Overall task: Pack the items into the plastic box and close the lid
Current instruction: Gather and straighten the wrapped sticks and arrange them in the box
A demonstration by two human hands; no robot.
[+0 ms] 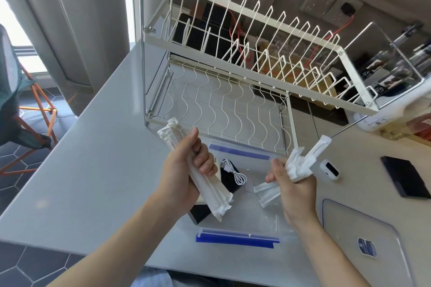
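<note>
Head view: left hand (186,170) has its fingers curled tight round a long bundle of white wrapped packets (198,170). Right hand (293,191) grips a crumpled bunch of smaller white packets (300,165). Below both sets of fingers sits the clear plastic box (238,237), open, holding a white cable (235,172). Its lid (345,223) lies flat just right of the right hand.

Box (268,221) mouth open right of the black pack (229,180); rack (233,105) crowds its far edge; lid (349,228) lies right.
</note>
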